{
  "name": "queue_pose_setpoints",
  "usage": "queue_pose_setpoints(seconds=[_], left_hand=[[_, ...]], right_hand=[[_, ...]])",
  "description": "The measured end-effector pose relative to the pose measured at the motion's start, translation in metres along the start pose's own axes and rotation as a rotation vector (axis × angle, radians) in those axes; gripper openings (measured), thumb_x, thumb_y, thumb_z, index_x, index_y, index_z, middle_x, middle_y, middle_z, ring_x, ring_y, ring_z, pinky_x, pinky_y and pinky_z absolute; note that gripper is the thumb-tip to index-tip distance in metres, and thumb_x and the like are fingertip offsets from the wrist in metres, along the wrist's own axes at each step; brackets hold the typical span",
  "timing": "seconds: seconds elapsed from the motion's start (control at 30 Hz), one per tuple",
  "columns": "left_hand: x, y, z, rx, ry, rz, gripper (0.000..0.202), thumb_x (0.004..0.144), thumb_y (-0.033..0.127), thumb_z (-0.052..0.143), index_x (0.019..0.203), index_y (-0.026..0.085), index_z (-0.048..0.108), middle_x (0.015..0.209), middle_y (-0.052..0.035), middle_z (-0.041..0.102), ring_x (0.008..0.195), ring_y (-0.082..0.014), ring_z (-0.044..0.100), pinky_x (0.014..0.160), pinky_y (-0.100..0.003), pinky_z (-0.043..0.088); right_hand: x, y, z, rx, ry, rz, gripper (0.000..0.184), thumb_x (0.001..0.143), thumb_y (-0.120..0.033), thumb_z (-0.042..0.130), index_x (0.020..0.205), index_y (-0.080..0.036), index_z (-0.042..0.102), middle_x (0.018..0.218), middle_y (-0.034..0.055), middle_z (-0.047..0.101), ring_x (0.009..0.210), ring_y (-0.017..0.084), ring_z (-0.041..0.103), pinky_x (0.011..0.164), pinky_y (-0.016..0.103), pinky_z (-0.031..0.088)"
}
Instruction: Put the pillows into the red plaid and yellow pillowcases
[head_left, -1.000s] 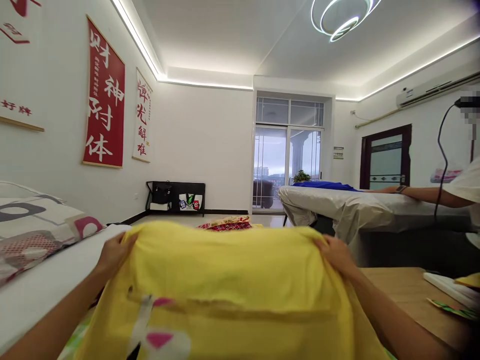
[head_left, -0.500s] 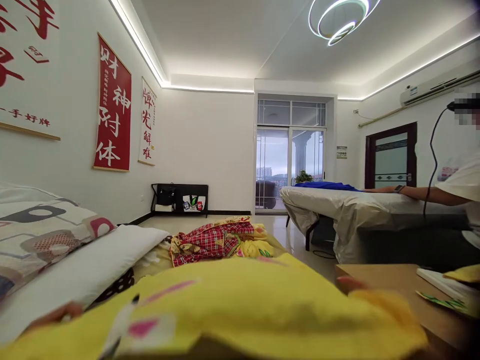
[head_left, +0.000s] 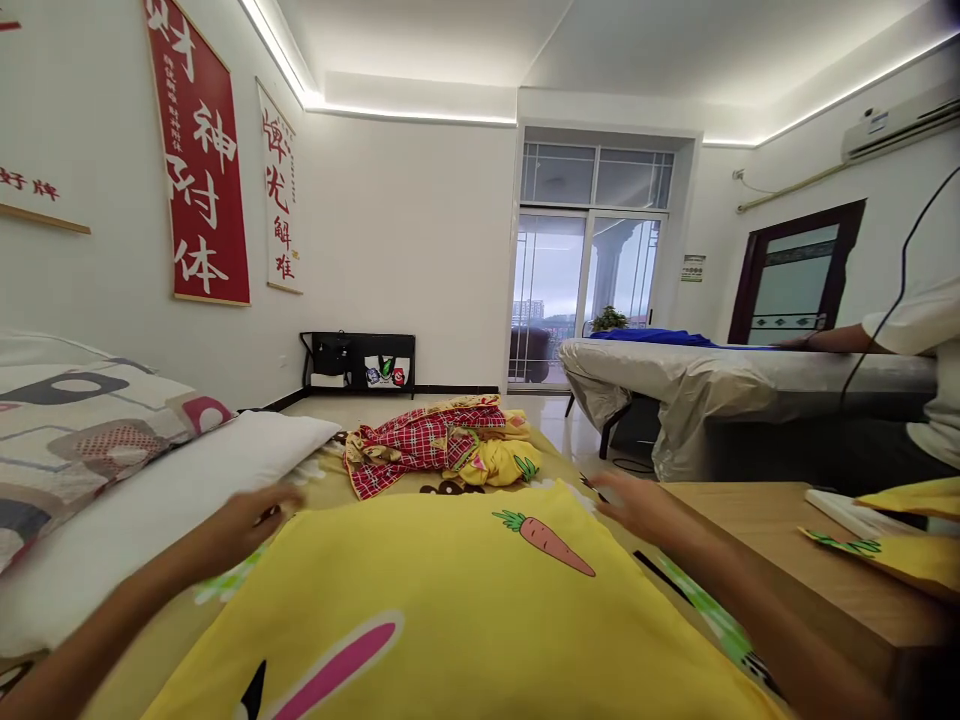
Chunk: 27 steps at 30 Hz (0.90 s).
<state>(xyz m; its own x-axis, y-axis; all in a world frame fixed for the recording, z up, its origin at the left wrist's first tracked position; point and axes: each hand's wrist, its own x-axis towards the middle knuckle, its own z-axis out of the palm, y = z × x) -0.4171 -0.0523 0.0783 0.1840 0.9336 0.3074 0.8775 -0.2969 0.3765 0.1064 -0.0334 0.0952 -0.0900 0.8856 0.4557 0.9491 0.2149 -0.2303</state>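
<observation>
A yellow printed cloth [head_left: 450, 590] with a carrot and a pink-lined rabbit ear spreads across the bed in front of me. At its far left corner is my left hand [head_left: 255, 520], fingers curled against the edge and slightly blurred. My right hand [head_left: 630, 500] grips by the far right corner, its fingertips partly hidden. The cloth's far edge stretches between both hands. Beyond it lies a rumpled heap of red checked fabric [head_left: 409, 450], with a yellow bunched piece [head_left: 495, 462] beside it.
A white pillow [head_left: 172, 480] and a patterned cushion [head_left: 97, 420] lie on the left. To the right stands a wooden table [head_left: 757, 510] with yellow cloth pieces [head_left: 900, 560]. Behind it, a person's arm [head_left: 840, 338] reaches over a plastic-covered table [head_left: 645, 358] bearing blue fabric [head_left: 652, 338].
The yellow cloth has dropped from a raised, billowing shape to lie flatter. Both my hands now show at its far corners. The view has tilted downward.
</observation>
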Motion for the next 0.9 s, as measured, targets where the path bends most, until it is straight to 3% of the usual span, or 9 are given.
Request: queue_pose_setpoints(seconds=[0.07,0.13,0.23,0.3,0.37,0.47,0.57,0.7,0.9], left_hand=[[0.049,0.054,0.017,0.037,0.016,0.08,0.049,0.084,0.039,0.035,0.123,0.018,0.058,0.128,-0.007,0.06,0.119,-0.0238,0.052,0.103,-0.033,0.037],[0.084,0.097,0.052,0.073,-0.008,0.042,0.052,0.087,0.028,0.03,0.134,0.014,0.048,0.137,-0.0109,0.052,0.126,-0.0225,0.047,0.106,-0.035,0.032],[0.102,0.114,0.119,0.099,-0.085,-0.002,0.053,0.088,0.025,0.029,0.136,0.011,0.044,0.144,-0.0157,0.043,0.132,-0.0274,0.04,0.109,-0.048,0.026],[0.098,0.092,0.154,0.108,-0.167,-0.037,0.052,0.09,0.036,0.031,0.134,0.014,0.049,0.143,-0.0137,0.044,0.135,-0.0277,0.037,0.109,-0.051,0.025],[0.091,0.053,0.174,0.12,-0.21,-0.102,0.057,0.091,0.045,0.028,0.136,0.016,0.048,0.145,-0.0113,0.042,0.137,-0.026,0.033,0.11,-0.05,0.024],[0.083,-0.011,0.177,0.143,-0.214,-0.252,0.064,0.092,0.048,0.019,0.142,0.015,0.04,0.149,-0.0107,0.035,0.14,-0.0265,0.027,0.111,-0.054,0.021],[0.082,-0.057,0.174,0.152,-0.221,-0.377,0.066,0.091,0.047,0.015,0.141,0.012,0.04,0.148,-0.0128,0.035,0.139,-0.0277,0.029,0.109,-0.055,0.024],[0.082,-0.078,0.181,0.171,-0.162,-0.431,0.059,0.092,0.044,0.019,0.137,0.019,0.047,0.146,-0.0091,0.04,0.138,-0.0252,0.031,0.109,-0.052,0.025],[0.08,-0.074,0.189,0.112,-0.135,-0.489,0.056,0.092,0.041,0.021,0.138,0.02,0.046,0.146,-0.005,0.041,0.138,-0.0223,0.032,0.11,-0.05,0.026]], right_hand=[[0.036,-0.052,0.024,0.043,-0.087,-0.112,0.049,0.081,-0.046,0.047,0.122,-0.02,0.058,0.129,0.0096,0.058,0.115,0.025,0.054,0.099,0.037,0.036],[0.055,-0.099,0.062,0.083,-0.16,-0.172,0.055,0.089,-0.047,0.039,0.136,-0.02,0.044,0.141,0.007,0.048,0.126,0.022,0.044,0.104,0.035,0.031],[0.059,-0.133,0.124,0.113,-0.298,-0.198,0.053,0.092,-0.048,0.036,0.136,-0.021,0.044,0.141,0.0084,0.047,0.13,0.024,0.04,0.106,0.041,0.027],[0.055,-0.121,0.155,0.128,-0.404,-0.193,0.051,0.091,-0.052,0.037,0.13,-0.023,0.051,0.135,0.0075,0.054,0.126,0.024,0.045,0.103,0.042,0.031],[0.053,-0.086,0.175,0.136,-0.459,-0.143,0.05,0.092,-0.053,0.031,0.126,-0.025,0.055,0.133,0.0064,0.056,0.124,0.022,0.048,0.102,0.042,0.033],[0.055,-0.016,0.19,0.123,-0.468,-0.002,0.053,0.093,-0.052,0.024,0.13,-0.026,0.052,0.14,0.0065,0.049,0.13,0.022,0.042,0.105,0.045,0.027],[0.058,0.038,0.205,0.092,-0.481,0.136,0.059,0.092,-0.054,0.023,0.137,-0.023,0.046,0.145,0.0075,0.043,0.135,0.023,0.035,0.108,0.048,0.024],[0.062,0.065,0.23,0.027,-0.425,0.241,0.062,0.092,-0.053,0.021,0.14,-0.02,0.042,0.15,0.0062,0.035,0.14,0.02,0.025,0.112,0.045,0.017],[0.067,0.072,0.241,-0.059,-0.293,0.461,0.055,0.091,-0.041,0.025,0.139,-0.018,0.041,0.153,0.0105,0.026,0.142,0.023,0.018,0.11,0.057,0.012]])
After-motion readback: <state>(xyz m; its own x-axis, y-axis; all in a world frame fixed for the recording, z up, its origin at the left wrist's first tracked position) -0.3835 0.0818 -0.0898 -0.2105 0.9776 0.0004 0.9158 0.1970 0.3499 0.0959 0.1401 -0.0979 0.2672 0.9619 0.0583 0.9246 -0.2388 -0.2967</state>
